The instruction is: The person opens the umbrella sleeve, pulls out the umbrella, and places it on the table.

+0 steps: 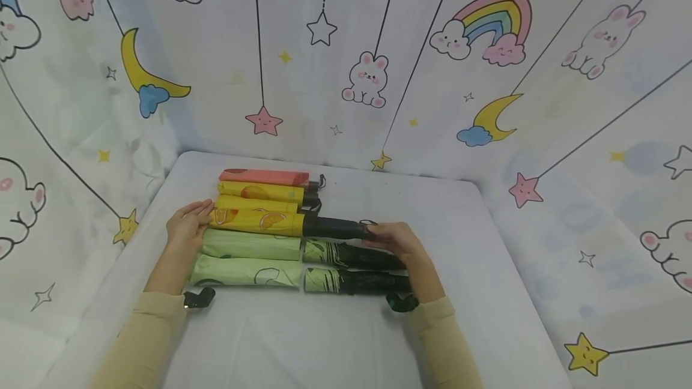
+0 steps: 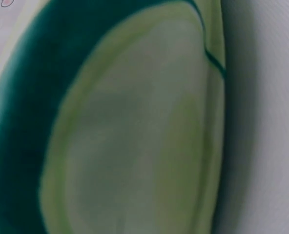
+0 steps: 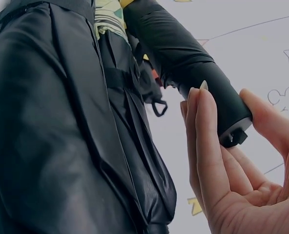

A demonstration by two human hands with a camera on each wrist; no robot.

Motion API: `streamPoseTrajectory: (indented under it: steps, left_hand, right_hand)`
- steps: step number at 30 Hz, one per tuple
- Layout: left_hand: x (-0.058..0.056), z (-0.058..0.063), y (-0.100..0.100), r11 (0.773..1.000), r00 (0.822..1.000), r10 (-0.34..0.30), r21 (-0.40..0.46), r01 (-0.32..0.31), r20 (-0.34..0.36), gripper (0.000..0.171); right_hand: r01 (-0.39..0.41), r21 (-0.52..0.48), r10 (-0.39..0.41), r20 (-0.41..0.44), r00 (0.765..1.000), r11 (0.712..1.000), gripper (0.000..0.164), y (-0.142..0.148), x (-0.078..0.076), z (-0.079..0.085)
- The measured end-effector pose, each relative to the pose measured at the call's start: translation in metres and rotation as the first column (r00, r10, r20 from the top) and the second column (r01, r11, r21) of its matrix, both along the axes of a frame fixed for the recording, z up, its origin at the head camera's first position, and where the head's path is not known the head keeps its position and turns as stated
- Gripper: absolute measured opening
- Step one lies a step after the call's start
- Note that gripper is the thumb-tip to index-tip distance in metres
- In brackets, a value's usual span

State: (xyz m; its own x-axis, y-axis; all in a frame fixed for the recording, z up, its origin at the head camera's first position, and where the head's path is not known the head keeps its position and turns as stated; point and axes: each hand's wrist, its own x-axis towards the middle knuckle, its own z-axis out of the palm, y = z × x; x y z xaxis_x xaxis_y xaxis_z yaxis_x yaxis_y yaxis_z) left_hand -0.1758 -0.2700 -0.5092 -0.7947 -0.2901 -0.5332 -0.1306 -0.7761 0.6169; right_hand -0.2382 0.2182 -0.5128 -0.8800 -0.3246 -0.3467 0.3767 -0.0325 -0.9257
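Folded umbrellas lie side by side across the table in the head view. My right hand [image 1: 397,238] pinches the tip of the long black end of the front yellow umbrella [image 1: 256,222], printed with orange slices. In the right wrist view, thumb and fingers [image 3: 207,136] lie on either side of that black end [image 3: 215,95]. At its opposite end, my left hand [image 1: 186,224] touches the yellow cover with nearly straight fingers. Two light green umbrellas [image 1: 248,272] with black right parts lie just in front. A pale green printed cover [image 2: 134,131] fills the left wrist view; the left hand is outside it.
Farther back lie a coral-red umbrella [image 1: 265,177] and more yellow ones [image 1: 259,191], with short black ends and straps. Black hooks [image 1: 201,298] stick out near both forearms. A white cloth covers the table [image 1: 303,341]; printed fabric walls [image 1: 324,77] surround it.
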Motion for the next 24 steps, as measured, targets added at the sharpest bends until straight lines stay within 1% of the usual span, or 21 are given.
streamPoseTrajectory:
  steps: [7, 11, 18, 24]
  left_hand:
    - [0.001, 0.000, -0.002, 1.000, 1.000, 0.009, 0.004, -0.009, -0.007, 0.054]
    - [0.002, 0.000, -0.002, 1.000, 1.000, 0.007, 0.000, -0.007, -0.014, 0.051]
    - [0.002, 0.001, -0.001, 1.000, 1.000, -0.004, -0.002, 0.004, 0.000, 0.055]
    - [0.002, 0.001, -0.001, 1.000, 1.000, -0.011, -0.014, 0.011, 0.007, 0.056]
  right_hand:
    - [0.005, 0.004, -0.005, 0.012, 1.000, 1.000, 0.007, 0.007, -0.001, 0.002]
    - [0.007, 0.015, -0.007, 0.016, 1.000, 1.000, 0.009, 0.011, -0.003, 0.003]
    - [-0.009, 0.033, 0.009, 0.002, 1.000, 0.999, 0.011, 0.016, -0.002, 0.004]
    - [0.003, 0.039, -0.003, 0.011, 1.000, 0.999, 0.015, 0.022, 0.000, 0.005]
